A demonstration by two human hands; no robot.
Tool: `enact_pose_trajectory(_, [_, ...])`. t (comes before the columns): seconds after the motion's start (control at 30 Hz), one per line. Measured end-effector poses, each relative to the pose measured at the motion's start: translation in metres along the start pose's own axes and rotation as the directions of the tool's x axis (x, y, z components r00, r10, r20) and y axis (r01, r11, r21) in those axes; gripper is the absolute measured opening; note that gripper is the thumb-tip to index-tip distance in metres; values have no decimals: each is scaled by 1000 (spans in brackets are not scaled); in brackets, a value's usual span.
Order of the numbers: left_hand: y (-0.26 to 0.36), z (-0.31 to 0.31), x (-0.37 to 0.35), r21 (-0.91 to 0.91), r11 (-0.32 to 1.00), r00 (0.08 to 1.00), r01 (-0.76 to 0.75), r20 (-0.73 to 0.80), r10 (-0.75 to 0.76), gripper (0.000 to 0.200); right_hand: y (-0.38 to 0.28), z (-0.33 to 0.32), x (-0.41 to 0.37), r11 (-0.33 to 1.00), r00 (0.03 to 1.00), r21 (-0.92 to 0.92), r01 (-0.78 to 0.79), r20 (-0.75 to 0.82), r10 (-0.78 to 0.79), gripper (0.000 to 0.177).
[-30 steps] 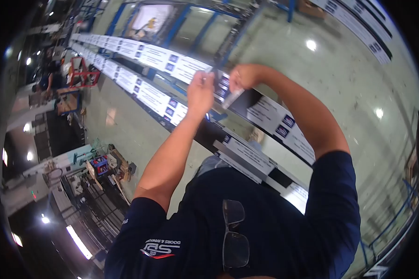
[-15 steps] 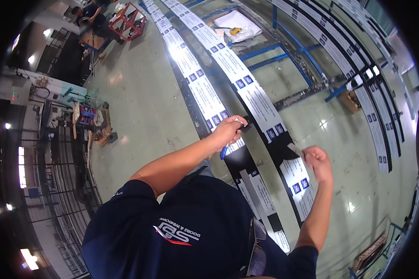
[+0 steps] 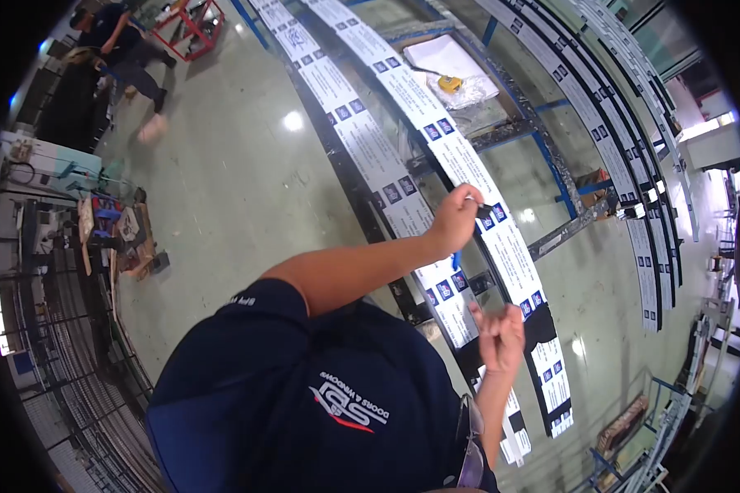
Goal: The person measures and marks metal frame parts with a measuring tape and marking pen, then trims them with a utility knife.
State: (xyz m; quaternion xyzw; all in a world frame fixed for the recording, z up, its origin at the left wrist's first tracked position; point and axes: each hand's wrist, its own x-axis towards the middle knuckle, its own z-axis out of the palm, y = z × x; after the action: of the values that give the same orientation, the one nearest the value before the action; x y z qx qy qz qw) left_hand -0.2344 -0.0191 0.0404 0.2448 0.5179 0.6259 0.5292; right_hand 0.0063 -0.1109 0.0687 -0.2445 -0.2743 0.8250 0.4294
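Two long dark profiles lie side by side before me, covered in white protective film with blue printed squares: a left profile (image 3: 362, 148) and a right profile (image 3: 460, 160). My left hand (image 3: 455, 220) is closed over the right profile. A small black piece (image 3: 484, 211) shows at its fingertips, and a blue pen-like tool (image 3: 456, 261) sticks out below the palm. My right hand (image 3: 501, 337) is raised between the profiles near their close ends, its fingers apart. A bare black stretch (image 3: 539, 324) breaks the film on the right profile.
A yellow tape measure (image 3: 450, 84) rests on a white sheet (image 3: 473, 62) on the blue-framed rack. More film-covered profiles (image 3: 604, 131) stand at the right. A person (image 3: 111, 37) is at the upper left near a red cart (image 3: 191, 33). Tools sit on a stand (image 3: 111, 222) at left.
My left hand has moved right, from between the profiles to over the right one. My right hand has come left and down; the grey strip at its fingers no longer shows. The other person has stepped.
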Motion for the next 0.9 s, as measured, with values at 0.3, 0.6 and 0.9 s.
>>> enact_pose_trajectory(0.3, [31,-31,-10,15,995,976,94,194,-95,15,51,97,84,995,996,-53,-86,34,88,20])
enact_pose_trajectory(0.6, [64,-90,13,-175,790,764,588,439,-472,17,67,103,82,997,998,44,-67,-3,67,18])
enact_pose_trajectory(0.9, [51,-99,8,-398,694,798,600,354,-487,9,77,136,91,992,993,-72,-107,-54,103,15])
